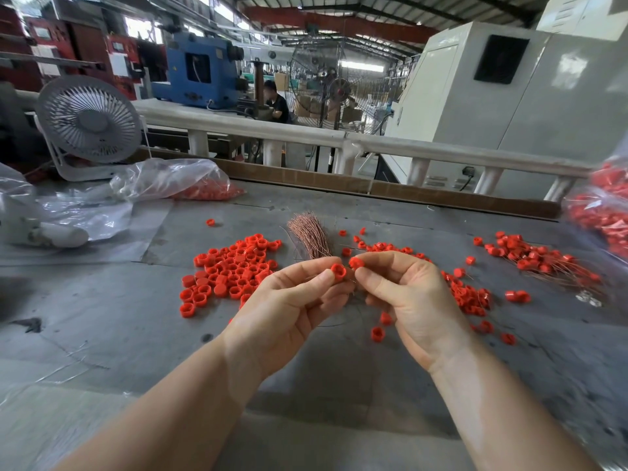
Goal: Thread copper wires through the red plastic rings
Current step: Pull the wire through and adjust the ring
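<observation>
left hand [289, 297] pinching red ring [338, 270], wire perhaps hidden

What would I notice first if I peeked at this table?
The two hands in the middle: the left hand and the right hand each pinch a red ring, close together above the table. Next, the big pile of rings on the left and the copper wires fanned out just behind the hands. A white fan stands at the far left.
</observation>
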`<state>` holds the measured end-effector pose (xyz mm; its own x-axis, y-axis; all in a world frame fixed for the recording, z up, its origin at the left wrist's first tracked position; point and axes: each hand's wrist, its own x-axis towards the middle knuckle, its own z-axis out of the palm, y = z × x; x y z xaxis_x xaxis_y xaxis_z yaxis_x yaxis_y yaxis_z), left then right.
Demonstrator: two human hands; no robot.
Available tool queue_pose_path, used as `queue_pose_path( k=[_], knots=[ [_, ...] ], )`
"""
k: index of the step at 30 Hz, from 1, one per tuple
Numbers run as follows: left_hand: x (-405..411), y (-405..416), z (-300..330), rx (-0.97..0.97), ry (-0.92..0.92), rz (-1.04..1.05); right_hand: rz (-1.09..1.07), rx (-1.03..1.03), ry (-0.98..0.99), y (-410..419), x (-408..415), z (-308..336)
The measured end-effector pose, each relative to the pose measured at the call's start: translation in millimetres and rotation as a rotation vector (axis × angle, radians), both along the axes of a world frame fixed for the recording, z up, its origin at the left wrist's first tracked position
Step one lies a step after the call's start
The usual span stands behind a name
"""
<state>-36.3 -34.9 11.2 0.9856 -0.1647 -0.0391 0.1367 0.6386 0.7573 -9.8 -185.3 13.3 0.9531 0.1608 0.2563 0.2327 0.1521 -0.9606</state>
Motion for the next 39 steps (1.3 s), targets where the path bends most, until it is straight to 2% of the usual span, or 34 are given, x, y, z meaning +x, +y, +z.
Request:
queue_pose_path(
  k=[6, 14, 24, 39],
  knots=[
    [1.2, -0.3, -0.4, 0.011, 0.002, 0.002, -0.06, 0.01, -0.055, 0.6, 0.3, 1.1],
    [1.1, 0.5, -1.0, 0.001, 0.002, 0.018, -0.163, -0.206, -0.254, 2.5, -0.6, 0.3],
    [2.2, 0.7, -2.8, -0.003, -0.012, 0.053, -0.165, -0.227, -0.288, 4.6, -3.5, 1.9],
    [2.5, -1.1, -4.2, -0.036, -0.023, 0.086, -0.282, -0.371, -0.478, 7.4, -8.1, 2.3]
  ],
)
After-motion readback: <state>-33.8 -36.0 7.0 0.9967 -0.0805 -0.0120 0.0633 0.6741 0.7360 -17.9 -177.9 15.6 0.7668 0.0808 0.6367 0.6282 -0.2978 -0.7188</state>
